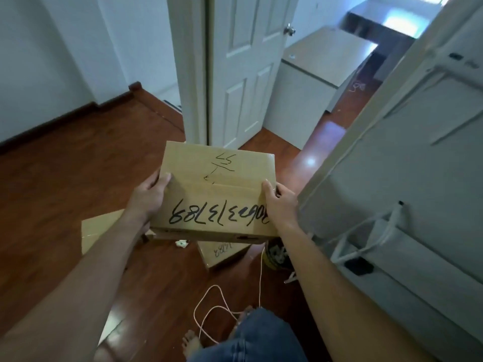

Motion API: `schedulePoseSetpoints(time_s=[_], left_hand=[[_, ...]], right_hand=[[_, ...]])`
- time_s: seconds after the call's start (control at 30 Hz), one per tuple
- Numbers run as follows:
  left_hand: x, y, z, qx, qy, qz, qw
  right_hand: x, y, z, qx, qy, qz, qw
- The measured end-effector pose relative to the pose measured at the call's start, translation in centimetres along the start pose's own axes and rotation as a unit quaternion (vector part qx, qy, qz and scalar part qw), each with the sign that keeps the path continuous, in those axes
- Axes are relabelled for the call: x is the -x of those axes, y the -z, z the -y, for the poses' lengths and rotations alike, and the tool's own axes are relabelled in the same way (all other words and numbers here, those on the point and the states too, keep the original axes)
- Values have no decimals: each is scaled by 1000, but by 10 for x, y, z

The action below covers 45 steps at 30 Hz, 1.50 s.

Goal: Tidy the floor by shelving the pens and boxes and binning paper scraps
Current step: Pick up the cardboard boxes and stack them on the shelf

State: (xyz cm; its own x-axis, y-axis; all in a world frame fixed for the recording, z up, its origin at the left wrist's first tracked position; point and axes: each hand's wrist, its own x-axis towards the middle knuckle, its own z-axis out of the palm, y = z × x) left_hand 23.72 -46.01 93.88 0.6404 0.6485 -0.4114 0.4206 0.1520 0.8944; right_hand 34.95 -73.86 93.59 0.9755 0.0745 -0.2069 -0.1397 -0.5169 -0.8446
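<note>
A brown cardboard box [217, 189] with black handwritten numbers on top is held in the air above the wooden floor. My left hand [150, 195] grips its left side and my right hand [281, 205] grips its right side. Beneath it, a second cardboard box [222, 253] lies on the floor, partly hidden. A third flat cardboard box [100, 231] lies on the floor to the left, behind my left forearm. A small white paper scrap [182, 243] sits on the floor just under the held box's near edge.
A white open door [243, 74] stands ahead, with a white cabinet [321, 71] beyond it. A white appliance [407, 178] fills the right side. A pink cord [217, 309] loops on the floor near my bare foot [190, 344]. A yellow-rimmed container [275, 257] sits by the appliance.
</note>
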Motion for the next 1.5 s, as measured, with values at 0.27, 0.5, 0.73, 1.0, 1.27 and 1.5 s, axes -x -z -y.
schedulePoseSetpoints(time_s=[0.27, 0.5, 0.73, 1.0, 1.27, 1.5], left_hand=[[39, -126, -66, -19, -48, 88, 995], [79, -258, -113, -59, -71, 165, 982], [128, -363, -114, -108, -105, 260, 954], [174, -437, -127, -184, -134, 393, 891], [229, -502, -119, -219, -140, 479, 839], [259, -561, -92, -237, -115, 503, 823]], right_hand=[[-4, 129, -30, -33, -16, -100, 994], [-22, 272, -63, -66, -52, -135, 987], [-18, 386, -114, -80, -97, -201, 971], [26, 455, -154, -115, -147, -297, 937], [66, 511, -197, -85, -187, -355, 912], [75, 552, -249, -81, -200, -353, 910]])
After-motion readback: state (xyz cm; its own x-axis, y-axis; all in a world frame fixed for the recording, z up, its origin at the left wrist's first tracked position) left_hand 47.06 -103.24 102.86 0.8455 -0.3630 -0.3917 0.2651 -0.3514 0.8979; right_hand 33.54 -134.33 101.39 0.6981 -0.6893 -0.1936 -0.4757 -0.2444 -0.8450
